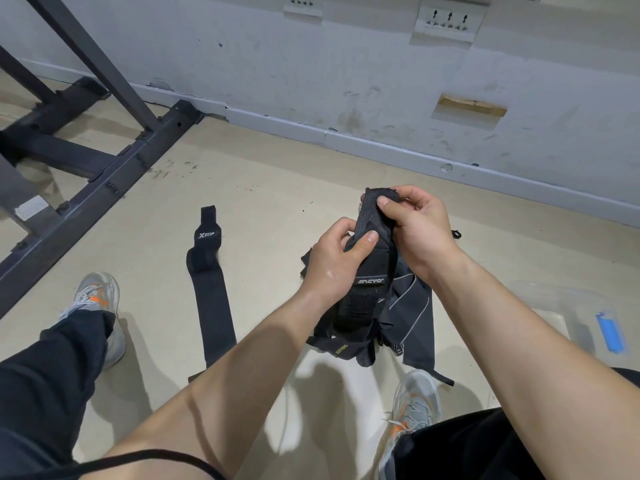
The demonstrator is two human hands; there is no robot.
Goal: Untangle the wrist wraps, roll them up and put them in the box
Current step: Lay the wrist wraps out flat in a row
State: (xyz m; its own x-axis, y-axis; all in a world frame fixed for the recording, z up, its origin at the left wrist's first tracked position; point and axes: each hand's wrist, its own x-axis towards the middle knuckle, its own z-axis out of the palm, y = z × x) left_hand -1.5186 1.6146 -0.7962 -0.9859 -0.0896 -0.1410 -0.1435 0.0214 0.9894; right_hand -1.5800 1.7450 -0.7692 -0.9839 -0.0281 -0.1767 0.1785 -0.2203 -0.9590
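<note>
A tangled bundle of black wrist wraps (381, 306) hangs in the air above the floor between my feet. My left hand (337, 259) grips the bundle from the left, thumb across a wrap's upper part. My right hand (415, 225) pinches the top end of the same wrap between thumb and fingers. Several strap tails with grey edging dangle below. One separate black wrap (209, 282) with a white logo lies stretched out flat on the floor to the left. The clear plastic box (568, 317) with a blue latch sits on the floor at the right.
A dark metal rack frame (104, 168) stands on the floor at the left. A grey wall with a skirting board (381, 143) runs across the back. My two grey and orange shoes (415, 410) rest on the beige floor below the bundle.
</note>
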